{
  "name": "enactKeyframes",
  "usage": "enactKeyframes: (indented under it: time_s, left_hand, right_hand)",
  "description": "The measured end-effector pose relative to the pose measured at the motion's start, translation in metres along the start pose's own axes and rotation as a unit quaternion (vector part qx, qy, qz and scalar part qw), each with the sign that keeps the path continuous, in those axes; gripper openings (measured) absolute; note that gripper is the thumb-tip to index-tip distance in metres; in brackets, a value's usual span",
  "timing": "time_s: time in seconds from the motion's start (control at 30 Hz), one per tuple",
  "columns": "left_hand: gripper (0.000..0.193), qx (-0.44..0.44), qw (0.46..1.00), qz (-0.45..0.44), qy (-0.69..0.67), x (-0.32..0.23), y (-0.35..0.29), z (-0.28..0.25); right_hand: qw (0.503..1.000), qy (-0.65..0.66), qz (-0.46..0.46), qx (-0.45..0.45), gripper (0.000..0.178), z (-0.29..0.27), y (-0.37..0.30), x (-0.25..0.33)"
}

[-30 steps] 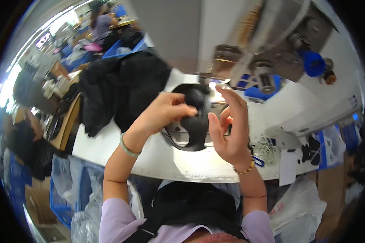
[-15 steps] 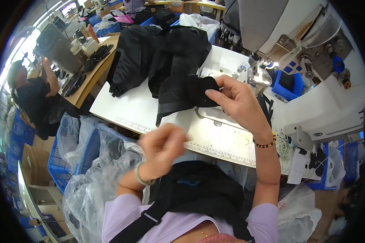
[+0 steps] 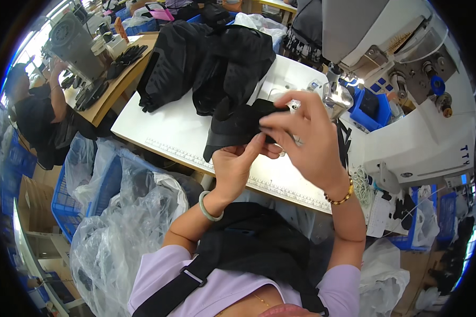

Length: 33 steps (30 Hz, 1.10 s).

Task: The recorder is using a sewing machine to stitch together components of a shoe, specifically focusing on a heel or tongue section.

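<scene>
A black fabric piece with a smoother, curved edge lies over the front of the white sewing-machine table. My left hand pinches its near edge between thumb and fingers. Above the same piece is my right hand, slightly blurred, its fingers apart and the tips at the piece's right end. My hands partly cover that end. Behind the piece, larger black fabric parts lie heaped on the table. The sewing machine's needle area is just beyond my right hand.
A blue bin stands right of the machine head, near a tangle of pale cord. Clear plastic bags and a blue crate sit below the table's left side. Another person works at a bench on the left.
My left hand has moved up and right from in front of the table and taken hold of the fabric piece. My right hand's pinch on it has loosened, its fingers spreading.
</scene>
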State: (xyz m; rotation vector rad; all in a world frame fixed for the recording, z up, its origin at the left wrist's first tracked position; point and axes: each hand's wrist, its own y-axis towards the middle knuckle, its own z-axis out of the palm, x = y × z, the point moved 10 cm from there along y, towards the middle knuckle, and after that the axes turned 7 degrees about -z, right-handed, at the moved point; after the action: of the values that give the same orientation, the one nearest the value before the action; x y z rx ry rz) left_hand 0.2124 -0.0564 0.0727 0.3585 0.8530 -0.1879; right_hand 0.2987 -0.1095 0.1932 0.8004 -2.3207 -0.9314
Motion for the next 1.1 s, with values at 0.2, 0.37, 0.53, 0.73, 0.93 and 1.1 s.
enactKeyframes:
  time_s: [0.2, 0.37, 0.53, 0.73, 0.93, 1.1]
  left_hand:
    - [0.015, -0.075, 0.997, 0.031, 0.005, 0.008, -0.001, -0.021]
    - [0.015, -0.066, 0.997, 0.044, -0.004, 0.008, -0.004, -0.021]
    - [0.019, -0.033, 0.997, 0.061, -0.017, 0.007, -0.003, -0.016]
    - [0.019, 0.114, 0.991, -0.058, 0.045, 0.016, -0.008, 0.01]
    - [0.047, 0.247, 0.924, -0.22, -0.189, 0.016, -0.026, 0.004]
    - [0.05, -0.004, 0.985, -0.134, -0.112, -0.023, 0.011, -0.097]
  right_hand:
    - [0.93, -0.236, -0.281, -0.015, 0.026, 0.014, -0.036, 0.06]
    - [0.927, -0.259, -0.271, -0.01, 0.027, 0.018, -0.042, 0.059]
    - [0.954, -0.201, -0.223, 0.007, 0.028, 0.013, -0.042, 0.046]
    - [0.991, 0.031, 0.126, -0.002, 0.037, 0.004, -0.021, -0.007]
    - [0.989, 0.0, 0.052, 0.14, 0.018, 0.016, -0.024, 0.026]
    - [0.939, 0.002, -0.193, 0.286, 0.037, 0.074, -0.054, 0.127]
